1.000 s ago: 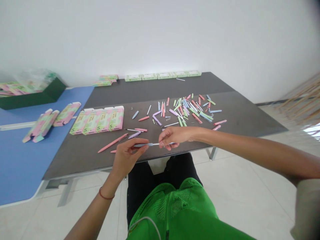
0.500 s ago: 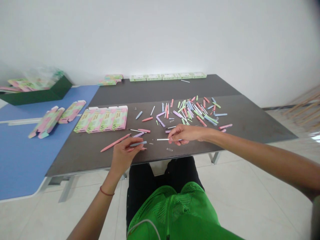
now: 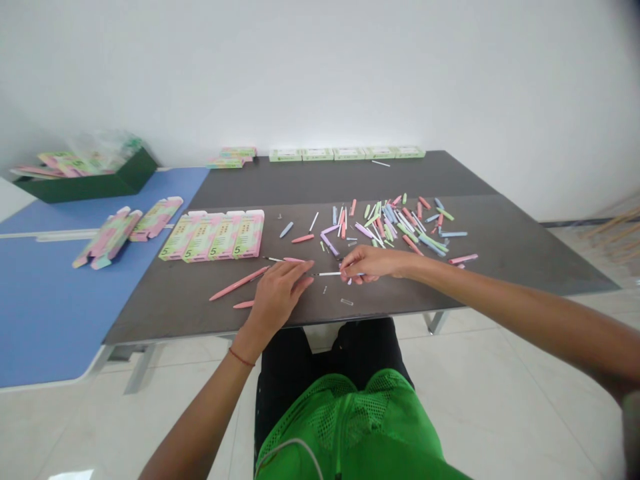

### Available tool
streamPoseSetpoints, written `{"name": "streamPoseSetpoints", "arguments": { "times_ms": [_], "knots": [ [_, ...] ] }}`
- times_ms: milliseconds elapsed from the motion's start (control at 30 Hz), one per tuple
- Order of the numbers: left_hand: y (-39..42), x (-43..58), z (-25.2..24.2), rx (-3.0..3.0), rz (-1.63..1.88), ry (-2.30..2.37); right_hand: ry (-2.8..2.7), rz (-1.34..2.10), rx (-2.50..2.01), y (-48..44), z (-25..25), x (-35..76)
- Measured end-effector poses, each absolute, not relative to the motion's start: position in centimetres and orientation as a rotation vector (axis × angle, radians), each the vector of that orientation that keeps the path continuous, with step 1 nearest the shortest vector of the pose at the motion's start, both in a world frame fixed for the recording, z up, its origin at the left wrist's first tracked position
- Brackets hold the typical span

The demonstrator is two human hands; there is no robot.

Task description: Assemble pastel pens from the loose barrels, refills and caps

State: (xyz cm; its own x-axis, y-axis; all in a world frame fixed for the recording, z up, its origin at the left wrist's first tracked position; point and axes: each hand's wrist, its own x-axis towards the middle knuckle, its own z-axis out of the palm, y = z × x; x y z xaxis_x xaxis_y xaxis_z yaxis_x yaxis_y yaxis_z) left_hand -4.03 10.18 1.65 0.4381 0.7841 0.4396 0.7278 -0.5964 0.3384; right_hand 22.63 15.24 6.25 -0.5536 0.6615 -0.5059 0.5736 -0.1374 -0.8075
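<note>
My right hand (image 3: 373,263) is shut on a thin white pen refill (image 3: 330,274) with a dark tip, which points left above the dark table. My left hand (image 3: 277,297) lies palm down close to the table, its fingers pointing at the refill. No pen part shows in it, and anything beneath it is hidden. A pink pen (image 3: 240,283) and a shorter pink piece (image 3: 243,305) lie just left of that hand. A small clear tube (image 3: 347,301) lies below my right hand. Beyond it spreads a loose heap of pastel pen parts (image 3: 395,223).
A joined strip of green and pink printed boxes (image 3: 213,237) stands left of the heap on the dark table (image 3: 165,313). Folded box blanks (image 3: 127,233) lie on a blue table (image 3: 50,313). A dark green tray (image 3: 85,187) holds more. White boxes (image 3: 347,154) line the far edge.
My left hand has moved right and flattened, and the blue pen barrel it held no longer shows. My right hand still has the white refill. The whole view has shifted slightly.
</note>
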Motion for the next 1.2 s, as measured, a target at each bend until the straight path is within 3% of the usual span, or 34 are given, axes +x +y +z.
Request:
{"name": "streamPoseSetpoints", "arguments": {
  "times_ms": [233,467,833,1200],
  "knots": [
    [12.8,-3.9,3.5,2.816,0.445,1.425,-2.166,1.784,-1.282,17.6,5.4,22.3],
    [13.8,-5.5,3.8,2.742,0.348,1.690,-2.763,0.815,-1.370,20.3,6.4,23.1],
    [13.0,-5.1,2.8,2.676,0.341,1.748,-2.951,-0.070,-1.478,20.8,5.8,23.2],
    [11.8,-4.8,3.9,2.746,0.427,1.702,-2.598,0.386,-1.403,20.7,3.8,28.2]
  ]
}}
